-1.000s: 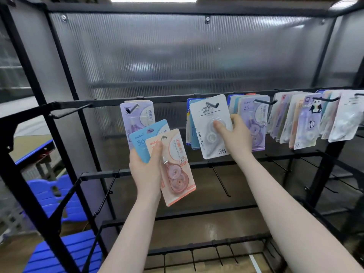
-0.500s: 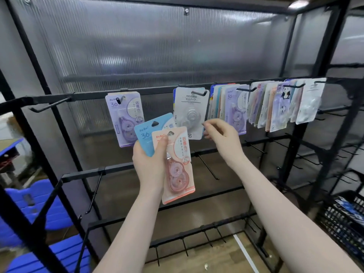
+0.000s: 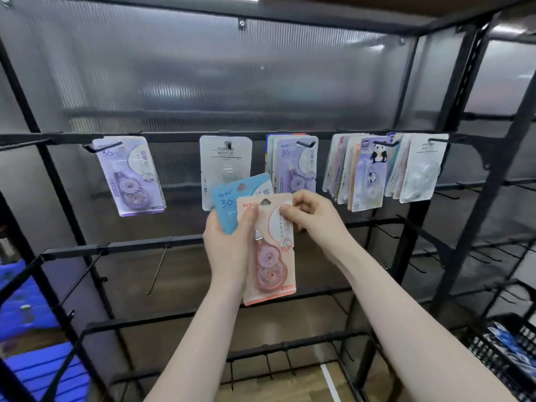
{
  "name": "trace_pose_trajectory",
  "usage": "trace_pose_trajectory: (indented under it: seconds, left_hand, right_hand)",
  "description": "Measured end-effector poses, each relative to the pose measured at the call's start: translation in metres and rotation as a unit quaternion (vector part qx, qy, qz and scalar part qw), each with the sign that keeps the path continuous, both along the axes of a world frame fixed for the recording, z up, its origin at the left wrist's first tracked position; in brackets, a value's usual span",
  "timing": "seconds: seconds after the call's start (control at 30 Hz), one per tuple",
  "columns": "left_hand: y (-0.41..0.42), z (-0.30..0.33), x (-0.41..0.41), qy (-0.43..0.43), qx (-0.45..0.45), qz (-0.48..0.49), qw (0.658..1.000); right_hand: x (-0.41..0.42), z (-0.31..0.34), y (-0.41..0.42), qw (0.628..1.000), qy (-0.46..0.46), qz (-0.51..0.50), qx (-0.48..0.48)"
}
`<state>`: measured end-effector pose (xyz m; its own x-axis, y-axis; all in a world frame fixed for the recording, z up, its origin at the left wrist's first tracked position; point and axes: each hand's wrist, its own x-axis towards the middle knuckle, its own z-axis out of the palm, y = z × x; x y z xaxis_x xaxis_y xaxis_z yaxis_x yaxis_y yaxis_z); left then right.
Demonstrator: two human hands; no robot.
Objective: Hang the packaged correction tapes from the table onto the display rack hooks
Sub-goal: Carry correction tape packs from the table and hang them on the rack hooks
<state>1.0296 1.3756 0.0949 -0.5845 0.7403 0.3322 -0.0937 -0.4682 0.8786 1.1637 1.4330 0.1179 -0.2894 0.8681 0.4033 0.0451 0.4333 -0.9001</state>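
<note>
My left hand (image 3: 229,248) grips two packaged correction tapes in front of the rack: a pink one (image 3: 271,256) in front and a blue one (image 3: 232,201) behind it. My right hand (image 3: 311,217) pinches the upper right part of the pink pack. On the top rail (image 3: 179,136) hang a purple pack (image 3: 130,175) at the left, a white pack (image 3: 224,161) in the middle, a purple-fronted bunch (image 3: 295,163) beside it, and several more packs (image 3: 380,169) at the right. An empty hook (image 3: 20,143) sticks out at the far left.
Lower black rails (image 3: 150,245) carry bare hooks. Blue plastic stools (image 3: 32,343) stand at the lower left. A black basket (image 3: 504,352) with packaged goods sits at the lower right. A ribbed translucent panel backs the rack.
My right hand let go of the white pack, now hanging on its hook, and came down to pinch the pink pack in my left hand. The view shifted right.
</note>
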Motion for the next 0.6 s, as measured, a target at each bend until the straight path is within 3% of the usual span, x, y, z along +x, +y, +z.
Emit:
trace_pose_trajectory:
  seconds: [0.27, 0.43, 0.6]
  left_hand:
    - [0.008, 0.0, 0.025, -0.056, 0.002, 0.087, 0.995]
    - [0.006, 0.014, 0.02, -0.013, 0.032, 0.116, 0.993]
    - [0.003, 0.029, 0.012, 0.018, 0.06, 0.126, 0.99]
  right_hand:
    - [0.058, 0.028, 0.025, 0.991, 0.099, -0.044, 0.085]
    - [0.055, 0.049, 0.044, 0.981, 0.148, -0.071, 0.104]
    - [0.037, 0.054, 0.066, 0.976, 0.137, -0.114, 0.125]
